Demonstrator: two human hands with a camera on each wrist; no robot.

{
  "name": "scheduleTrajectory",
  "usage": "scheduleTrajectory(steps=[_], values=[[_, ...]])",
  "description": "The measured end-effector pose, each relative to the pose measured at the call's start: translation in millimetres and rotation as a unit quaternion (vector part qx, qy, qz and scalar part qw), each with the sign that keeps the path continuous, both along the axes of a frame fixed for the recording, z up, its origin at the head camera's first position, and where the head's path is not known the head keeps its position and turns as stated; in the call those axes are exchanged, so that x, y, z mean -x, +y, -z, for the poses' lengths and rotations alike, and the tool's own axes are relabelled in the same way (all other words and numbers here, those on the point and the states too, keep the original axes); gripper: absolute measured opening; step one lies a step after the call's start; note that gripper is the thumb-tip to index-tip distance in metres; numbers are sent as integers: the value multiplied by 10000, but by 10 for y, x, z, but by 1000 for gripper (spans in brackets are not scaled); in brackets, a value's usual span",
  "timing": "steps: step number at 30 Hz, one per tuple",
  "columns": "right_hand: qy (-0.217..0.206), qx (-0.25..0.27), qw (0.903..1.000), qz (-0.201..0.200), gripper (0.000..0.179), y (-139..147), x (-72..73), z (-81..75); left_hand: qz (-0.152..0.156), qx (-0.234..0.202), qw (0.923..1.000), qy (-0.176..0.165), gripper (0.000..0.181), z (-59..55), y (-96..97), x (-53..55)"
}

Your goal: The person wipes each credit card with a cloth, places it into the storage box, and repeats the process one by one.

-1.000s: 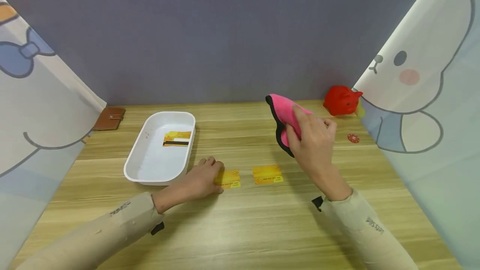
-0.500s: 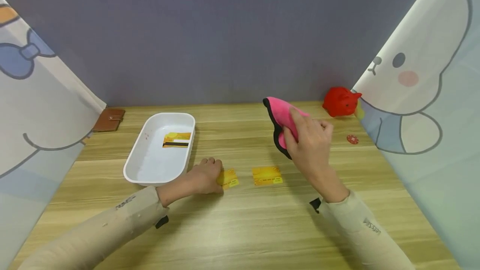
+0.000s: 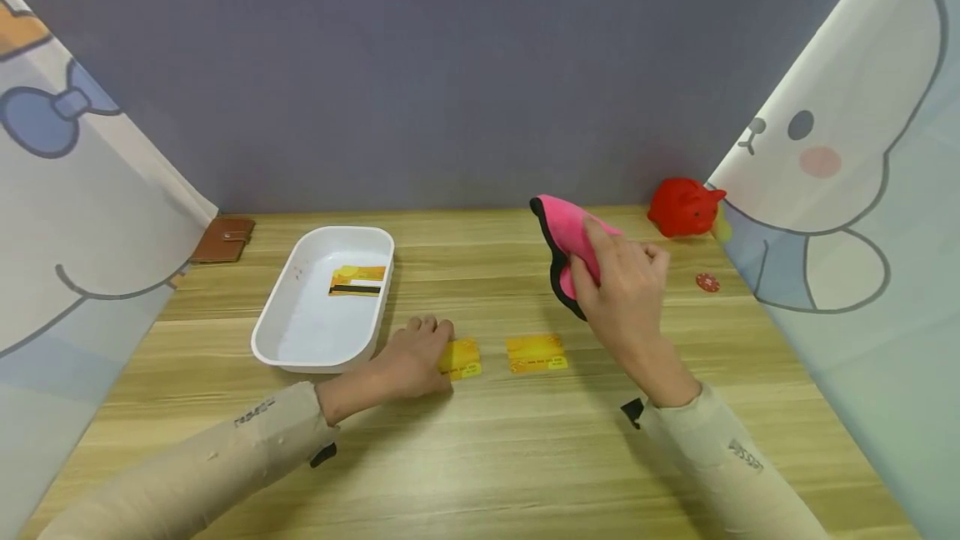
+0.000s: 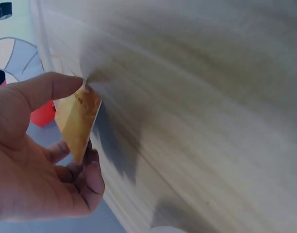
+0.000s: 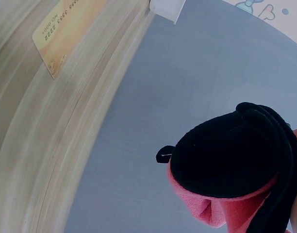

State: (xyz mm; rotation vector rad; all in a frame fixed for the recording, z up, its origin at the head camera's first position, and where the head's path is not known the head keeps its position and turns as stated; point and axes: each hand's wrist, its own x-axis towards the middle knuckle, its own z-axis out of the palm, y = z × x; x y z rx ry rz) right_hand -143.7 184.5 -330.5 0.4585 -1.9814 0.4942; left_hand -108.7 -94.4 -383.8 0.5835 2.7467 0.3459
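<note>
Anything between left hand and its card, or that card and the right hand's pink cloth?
Nothing visible between the left hand and the held card: they touch. Nothing upright toward the pink cloth either; a second card lies flat on the table.

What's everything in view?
Table: 1, tan, beneath
Panels: 3, grey behind, pale at sides
Tray: 1, white, left
Striped card: at least 1, orange, in tray
Loose card: 1, yellow, middle
Held card: 1, yellow, middle
Wallet: 1, brown, far left
Piggy bank: 1, red, right
Unclear thing: 1, yellow, by piggy bank
Chip: 1, red, right
Cloth item: 1, pink-black, right
Sleeves: 2, beige, forearms
Left hand: 1, bare, pinching card
Right hand: 1, bare, holding cloth
</note>
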Motion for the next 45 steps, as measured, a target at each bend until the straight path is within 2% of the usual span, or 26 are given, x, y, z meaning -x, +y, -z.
scheduleTrajectory(steps=[4, 6, 8, 11, 14, 19, 21, 24, 29, 36, 41, 45], values=[[31, -11, 10000, 16, 35, 20, -7, 9, -44, -405, 9992, 10, 44, 57, -21, -28], [49, -22, 10000, 25, 35, 26, -7, 14, -107, -709, 9974, -90, 41, 63, -33, -37], [98, 1, 9999, 23, 35, 29, -7, 15, -230, -1065, 9935, -333, 41, 55, -45, -27], [137, 52, 9999, 36, 35, 36, -6, 8, -430, -1632, 9837, -627, 45, -37, -78, 21], [136, 88, 9998, 70, 34, 48, -13, -10, -742, -2332, 9666, -765, 48, -192, -121, 111], [198, 188, 9996, 59, 34, 62, -18, -39, -1322, -3653, 9166, -948, 45, -480, -169, 273], [244, 222, 9994, 36, 34, 62, -16, -50, -1462, -3955, 9016, -971, 42, -572, -171, 318], [311, 265, 9992, -3, 34, 58, -16, -67, -1564, -4134, 8933, -819, 40, -672, -161, 361], [410, 390, 9984, -84, 33, 39, -27, -110, -1660, -4319, 8851, -505, 38, -737, -103, 389], [656, 421, 9968, -201, 32, -58, -67, -212, -1905, -4744, 8585, -413, 35, -786, 49, 393], [782, 71, 9965, -275, 31, -174, -101, -240, -1944, -5077, 8386, -338, 34, -806, 166, 415], [905, -126, 9951, -385, 32, -275, -119, -215, -1939, -5246, 8287, -234, 33, -823, 270, 414]])
